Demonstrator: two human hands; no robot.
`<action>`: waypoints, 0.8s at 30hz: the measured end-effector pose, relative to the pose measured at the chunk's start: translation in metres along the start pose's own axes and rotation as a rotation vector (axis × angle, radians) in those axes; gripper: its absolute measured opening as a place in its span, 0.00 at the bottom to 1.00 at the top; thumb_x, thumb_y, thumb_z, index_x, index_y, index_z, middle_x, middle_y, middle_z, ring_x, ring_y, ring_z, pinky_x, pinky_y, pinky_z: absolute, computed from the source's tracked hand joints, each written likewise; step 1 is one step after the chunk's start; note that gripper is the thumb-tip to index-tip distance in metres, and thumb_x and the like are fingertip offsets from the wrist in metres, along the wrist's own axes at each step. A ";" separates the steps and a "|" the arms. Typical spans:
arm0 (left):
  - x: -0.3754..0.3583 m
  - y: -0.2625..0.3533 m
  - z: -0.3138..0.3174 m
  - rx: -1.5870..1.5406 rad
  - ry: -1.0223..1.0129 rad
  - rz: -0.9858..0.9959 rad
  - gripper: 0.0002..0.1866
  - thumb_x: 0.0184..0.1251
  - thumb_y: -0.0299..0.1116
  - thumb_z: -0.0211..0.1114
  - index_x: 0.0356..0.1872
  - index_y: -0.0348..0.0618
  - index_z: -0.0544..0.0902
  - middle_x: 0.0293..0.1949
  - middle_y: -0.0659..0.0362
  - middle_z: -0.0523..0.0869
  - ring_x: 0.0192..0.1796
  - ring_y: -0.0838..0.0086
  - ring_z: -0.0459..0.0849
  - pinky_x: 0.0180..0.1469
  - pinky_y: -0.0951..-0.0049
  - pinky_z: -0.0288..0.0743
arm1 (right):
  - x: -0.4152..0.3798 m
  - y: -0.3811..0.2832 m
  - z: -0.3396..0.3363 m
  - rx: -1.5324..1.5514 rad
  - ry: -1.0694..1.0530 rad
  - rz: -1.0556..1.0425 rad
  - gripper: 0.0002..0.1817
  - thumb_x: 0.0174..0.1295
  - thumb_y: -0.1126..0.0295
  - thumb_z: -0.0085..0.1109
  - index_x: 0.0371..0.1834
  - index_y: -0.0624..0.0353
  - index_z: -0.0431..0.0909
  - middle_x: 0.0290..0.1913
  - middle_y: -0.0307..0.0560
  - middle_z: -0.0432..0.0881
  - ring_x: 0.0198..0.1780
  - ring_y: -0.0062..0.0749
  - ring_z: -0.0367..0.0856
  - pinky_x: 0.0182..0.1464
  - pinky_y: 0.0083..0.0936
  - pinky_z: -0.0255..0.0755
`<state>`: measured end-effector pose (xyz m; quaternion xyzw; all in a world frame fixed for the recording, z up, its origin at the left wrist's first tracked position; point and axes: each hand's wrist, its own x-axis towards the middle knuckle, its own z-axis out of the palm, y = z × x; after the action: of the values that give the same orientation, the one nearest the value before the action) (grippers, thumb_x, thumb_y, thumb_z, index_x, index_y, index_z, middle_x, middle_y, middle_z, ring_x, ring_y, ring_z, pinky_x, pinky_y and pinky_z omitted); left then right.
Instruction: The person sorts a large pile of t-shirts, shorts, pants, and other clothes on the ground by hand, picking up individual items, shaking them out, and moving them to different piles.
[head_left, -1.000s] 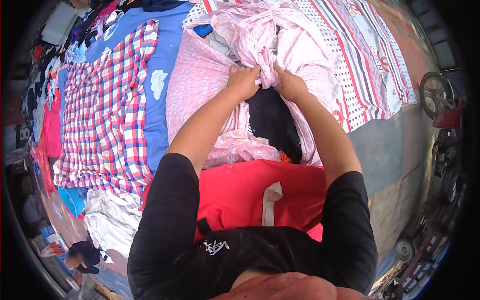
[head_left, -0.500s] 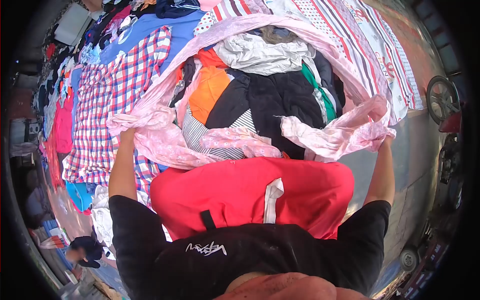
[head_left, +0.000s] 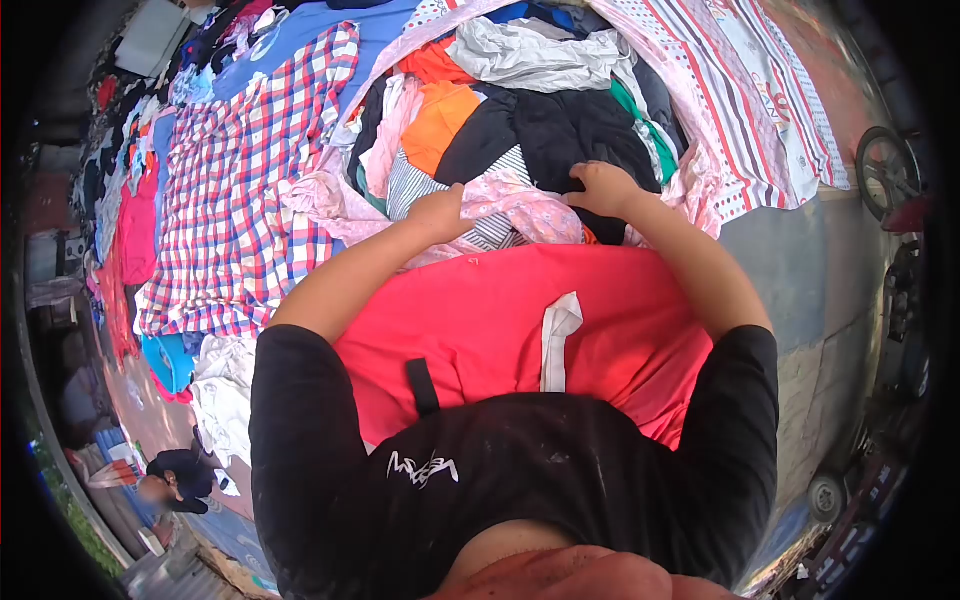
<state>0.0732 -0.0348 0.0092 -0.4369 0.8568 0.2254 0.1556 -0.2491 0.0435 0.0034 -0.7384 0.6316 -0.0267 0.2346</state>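
A pink floral cloth surrounds a heap of clothes. My left hand is closed on its front fold, beside a striped garment. To the right, my right hand has thumb and fingers apart over a black garment, with the thumb by the end of the same fold. Inside the cloth also lie an orange garment, a light grey garment and a green piece. A red cloth-covered bulk with a white strap sits between the heap and my body.
A plaid shirt is spread at the left, near more loose clothes and a white garment. Printed striped fabric drapes at the upper right. A wheel stands at the right edge. Another person is at the lower left.
Both hands have let go of the raised side corners of the pink floral cloth and come inward to its front fold. The corners have dropped outward, and the view has shifted slightly.
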 end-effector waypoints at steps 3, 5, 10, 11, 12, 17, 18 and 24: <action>-0.014 0.016 0.023 0.076 0.002 0.071 0.18 0.64 0.39 0.62 0.49 0.38 0.85 0.42 0.42 0.88 0.45 0.46 0.87 0.49 0.51 0.79 | -0.007 -0.046 0.006 -0.153 -0.007 0.168 0.28 0.57 0.54 0.69 0.54 0.62 0.77 0.55 0.63 0.79 0.54 0.56 0.84 0.55 0.42 0.80; -0.025 0.020 0.033 0.027 0.019 0.158 0.14 0.64 0.36 0.61 0.44 0.41 0.87 0.40 0.43 0.89 0.44 0.47 0.87 0.48 0.51 0.80 | -0.011 -0.060 0.010 -0.149 0.050 0.171 0.27 0.56 0.59 0.68 0.56 0.62 0.77 0.56 0.63 0.78 0.53 0.56 0.84 0.54 0.42 0.80; -0.090 0.041 0.028 -0.185 -0.317 0.431 0.13 0.62 0.32 0.59 0.42 0.42 0.89 0.41 0.45 0.89 0.45 0.49 0.87 0.48 0.53 0.80 | -0.025 -0.072 0.039 -0.064 0.034 0.163 0.26 0.55 0.74 0.61 0.59 0.62 0.72 0.60 0.66 0.74 0.50 0.57 0.86 0.50 0.40 0.83; -0.104 0.048 0.028 -0.197 -0.450 0.480 0.14 0.62 0.32 0.58 0.42 0.43 0.89 0.41 0.45 0.90 0.46 0.49 0.88 0.49 0.53 0.80 | -0.026 -0.078 0.040 -0.070 0.098 0.150 0.28 0.54 0.74 0.61 0.61 0.61 0.71 0.60 0.65 0.74 0.49 0.57 0.86 0.49 0.41 0.82; -0.113 0.055 0.032 -0.150 -0.450 0.516 0.13 0.62 0.32 0.59 0.43 0.43 0.89 0.41 0.46 0.90 0.46 0.49 0.88 0.49 0.52 0.80 | -0.028 -0.083 0.040 -0.075 0.160 0.138 0.30 0.52 0.75 0.62 0.63 0.61 0.70 0.59 0.64 0.74 0.48 0.58 0.86 0.49 0.42 0.82; -0.103 0.063 0.046 -0.009 -0.206 0.392 0.13 0.62 0.34 0.61 0.44 0.41 0.87 0.41 0.45 0.89 0.45 0.48 0.87 0.47 0.52 0.80 | -0.038 -0.120 0.091 -0.154 0.148 -0.022 0.19 0.59 0.60 0.61 0.47 0.62 0.79 0.46 0.59 0.83 0.41 0.47 0.88 0.41 0.41 0.82; -0.097 0.066 0.041 0.055 -0.190 0.287 0.16 0.63 0.36 0.61 0.48 0.40 0.85 0.41 0.44 0.89 0.47 0.48 0.87 0.48 0.51 0.80 | -0.038 -0.118 0.125 -0.098 -0.067 -0.024 0.25 0.60 0.54 0.60 0.52 0.63 0.79 0.49 0.59 0.85 0.45 0.48 0.88 0.46 0.43 0.81; -0.106 0.085 0.016 0.029 -0.047 0.384 0.17 0.66 0.39 0.64 0.49 0.38 0.82 0.43 0.46 0.88 0.47 0.49 0.87 0.48 0.51 0.80 | -0.049 -0.085 0.205 0.260 -0.635 -0.084 0.23 0.58 0.53 0.61 0.53 0.53 0.86 0.47 0.53 0.89 0.46 0.52 0.87 0.52 0.44 0.78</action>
<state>0.0650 0.0892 0.0662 -0.2579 0.9236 0.2487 0.1362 -0.1124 0.1617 -0.1338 -0.6992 0.4875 0.1143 0.5103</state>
